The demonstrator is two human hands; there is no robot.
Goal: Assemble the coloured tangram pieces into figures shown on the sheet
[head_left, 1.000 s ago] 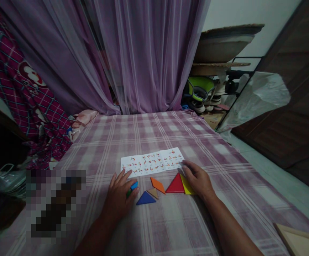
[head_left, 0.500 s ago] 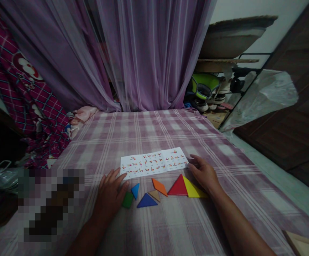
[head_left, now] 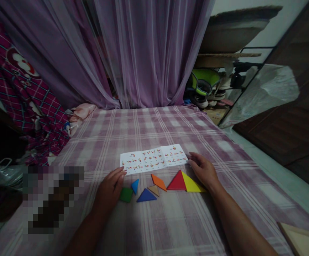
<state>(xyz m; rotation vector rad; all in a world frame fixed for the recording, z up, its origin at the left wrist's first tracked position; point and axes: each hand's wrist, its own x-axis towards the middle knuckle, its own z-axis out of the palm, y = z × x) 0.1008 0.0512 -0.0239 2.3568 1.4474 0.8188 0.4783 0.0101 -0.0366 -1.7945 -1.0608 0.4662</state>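
A white folded instruction sheet with rows of small coloured figures lies on the bed. My left hand has its thumb and fingertips together at the sheet's near left corner. My right hand rests at the sheet's right end, fingers stretched and thumb apart, touching or close to the edge. Tangram pieces lie nearer me: a green square beside my left hand, a light blue triangle, a dark blue triangle, a tan triangle, an orange parallelogram, a red triangle and a yellow triangle, partly under my right wrist.
A checked bedspread covers the bed. A shallow wooden tray sits at the lower right. Purple curtains hang behind the bed. A rack with shoes stands at the back right. A blurred patch hides something at left.
My left thumb has moved up toward the fingers at the sheet's corner, uncovering more of the green square. My right hand stays at the sheet's right end. The view has tilted slightly.
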